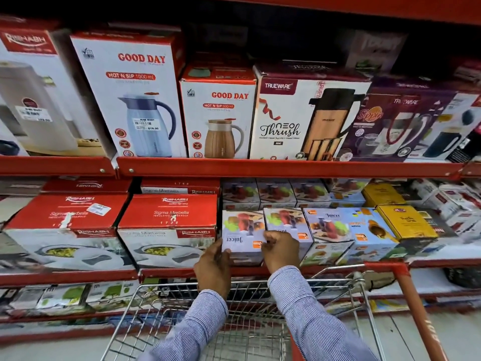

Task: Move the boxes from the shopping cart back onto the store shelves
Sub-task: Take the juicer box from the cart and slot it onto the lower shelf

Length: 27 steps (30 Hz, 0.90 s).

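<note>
Shelf: red middle shelf [182, 272] above your cart [250, 303]
Box: juicer box [240, 237] between both hands, lettering upside down
Hands: left hand [212, 267] cupping its left edge; right hand [281, 250] curled on its right

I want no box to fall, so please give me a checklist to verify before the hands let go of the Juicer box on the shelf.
1. Left hand holds Juicer box at its left side: ok.
2. Right hand holds its right edge: ok.
3. Box rests fully on the shelf: cannot tell.
4. Box upright: not ok, print reads upside down.
5. Fits between Rishabh box and neighbouring Juicer box: ok.
6. More boxes in shopping cart: cannot tell.
</note>
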Motion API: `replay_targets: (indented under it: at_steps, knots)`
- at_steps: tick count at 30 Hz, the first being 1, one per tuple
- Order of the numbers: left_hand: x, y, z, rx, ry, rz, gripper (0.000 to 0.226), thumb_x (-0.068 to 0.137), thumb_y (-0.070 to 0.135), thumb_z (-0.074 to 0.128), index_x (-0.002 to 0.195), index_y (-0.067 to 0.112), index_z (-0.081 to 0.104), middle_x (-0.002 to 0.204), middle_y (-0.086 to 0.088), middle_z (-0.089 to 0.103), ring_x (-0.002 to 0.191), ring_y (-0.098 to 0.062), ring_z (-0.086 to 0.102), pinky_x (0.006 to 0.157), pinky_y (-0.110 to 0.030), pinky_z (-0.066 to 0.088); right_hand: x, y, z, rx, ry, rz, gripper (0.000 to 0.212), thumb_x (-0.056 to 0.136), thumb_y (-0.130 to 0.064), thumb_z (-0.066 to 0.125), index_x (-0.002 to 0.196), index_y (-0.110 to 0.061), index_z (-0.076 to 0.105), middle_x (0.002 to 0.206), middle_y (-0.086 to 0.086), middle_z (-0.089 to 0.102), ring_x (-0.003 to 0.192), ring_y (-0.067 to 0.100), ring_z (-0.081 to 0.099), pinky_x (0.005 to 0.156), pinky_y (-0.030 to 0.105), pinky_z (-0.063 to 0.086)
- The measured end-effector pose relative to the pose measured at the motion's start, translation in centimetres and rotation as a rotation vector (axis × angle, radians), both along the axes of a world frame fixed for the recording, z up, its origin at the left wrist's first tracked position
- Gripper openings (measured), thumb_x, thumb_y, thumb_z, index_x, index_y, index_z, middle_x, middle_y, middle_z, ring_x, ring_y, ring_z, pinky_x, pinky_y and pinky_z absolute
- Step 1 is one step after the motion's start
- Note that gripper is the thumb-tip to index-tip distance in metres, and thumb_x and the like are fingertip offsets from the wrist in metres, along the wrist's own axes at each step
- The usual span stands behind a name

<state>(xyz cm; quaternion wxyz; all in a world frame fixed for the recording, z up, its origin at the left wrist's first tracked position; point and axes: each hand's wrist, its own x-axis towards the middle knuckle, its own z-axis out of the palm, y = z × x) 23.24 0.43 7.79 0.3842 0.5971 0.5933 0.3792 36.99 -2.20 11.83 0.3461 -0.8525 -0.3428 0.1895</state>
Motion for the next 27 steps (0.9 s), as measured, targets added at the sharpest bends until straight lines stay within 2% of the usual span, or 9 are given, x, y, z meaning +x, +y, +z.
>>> replay_targets:
  at_steps: [2,4,7,9,12,16,20,23,27]
  knots:
    - [-0.1,0.2,0.3,0.035,0.057,-0.018,0.028,0.09,0.018,0.064,0.116,0.012,0.069,0.104,-0.008,0.076,0.082,-0.009,0.063,0.079,-0.019,0.044,-0.2,-0.1,0.7,-0.101,-0.138,0.092,0.023,0.083,-0.012,0.063,0.104,-0.014,0.072,0.103,0.006,0.074,0.093,0.023,0.069,0.085,0.031,0.056]
    - [-0.3,0.6,0.8,0.066,0.155,-0.083,0.022,0.09,0.019,0.063,0.109,0.011,0.071,0.096,-0.009,0.077,0.077,-0.016,0.067,0.074,-0.02,0.044,-0.5,-0.1,1.3,-0.23,-0.28,0.19,0.022,0.083,-0.017,0.06,0.102,-0.016,0.07,0.104,0.009,0.07,0.101,0.028,0.064,0.084,0.035,0.055]
    - [-0.2,1.5,1.9,0.126,0.52,-0.295,0.015,0.088,0.026,0.061,0.099,0.016,0.063,0.087,-0.007,0.074,0.08,-0.026,0.071,0.065,-0.026,0.048,-0.9,0.5,1.7,-0.393,-0.435,0.295,0.026,0.082,-0.02,0.06,0.106,-0.011,0.063,0.11,0.013,0.059,0.118,0.033,0.045,0.085,0.042,0.051]
    - [0.3,2.0,2.9,0.136,0.731,-0.429,0.024,0.087,0.027,0.059,0.107,0.014,0.06,0.096,-0.01,0.072,0.088,-0.029,0.07,0.071,-0.035,0.055,-1.0,1.1,1.4,-0.446,-0.496,0.312,0.035,0.079,-0.019,0.064,0.111,-0.01,0.058,0.119,0.014,0.05,0.12,0.035,0.039,0.086,0.044,0.049]
    - [1.2,2.6,4.4,0.144,0.921,-0.539,0.027,0.087,0.02,0.056,0.111,0.009,0.061,0.106,-0.016,0.069,0.098,-0.034,0.068,0.08,-0.042,0.055,-1.0,1.7,0.8,-0.475,-0.537,0.355,0.048,0.075,-0.02,0.068,0.118,-0.007,0.052,0.125,0.015,0.042,0.123,0.036,0.036,0.089,0.045,0.049]
    - [2.2,3.7,6.2,0.201,1.088,-0.625,0.027,0.086,0.014,0.064,0.111,0.004,0.064,0.113,-0.018,0.068,0.103,-0.037,0.067,0.083,-0.043,0.055,-0.4,2.0,1.0,-0.498,-0.586,0.404,0.051,0.075,-0.022,0.067,0.12,-0.006,0.05,0.127,0.017,0.042,0.123,0.036,0.036,0.093,0.046,0.048]
    - [3.0,5.7,8.2,0.41,1.144,-0.713,0.037,0.081,0.017,0.069,0.117,0.009,0.062,0.115,-0.015,0.066,0.109,-0.033,0.062,0.083,-0.041,0.054,1.5,2.5,2.1,-0.532,-0.6,0.498,0.067,0.07,-0.031,0.072,0.127,-0.01,0.044,0.131,0.016,0.039,0.127,0.037,0.032,0.101,0.048,0.041]
    - [3.7,7.7,9.1,0.516,1.199,-0.801,0.042,0.075,0.029,0.073,0.116,0.021,0.066,0.114,-0.009,0.068,0.122,-0.03,0.049,0.094,-0.041,0.046,3.5,3.6,2.9,-0.515,-0.604,0.634,0.088,0.067,-0.035,0.073,0.14,-0.012,0.028,0.144,0.013,0.033,0.137,0.037,0.023,0.11,0.052,0.029]
    - [4.9,9.7,8.9,0.513,1.388,-0.842,0.063,0.063,0.058,0.076,0.11,0.017,0.067,0.117,-0.009,0.067,0.122,-0.033,0.046,0.104,-0.047,0.034,5.1,5.3,2.8,-0.48,-0.672,0.8,0.11,0.062,-0.045,0.076,0.147,-0.016,0.012,0.152,0.008,0.028,0.14,0.032,0.023,0.112,0.052,0.028]
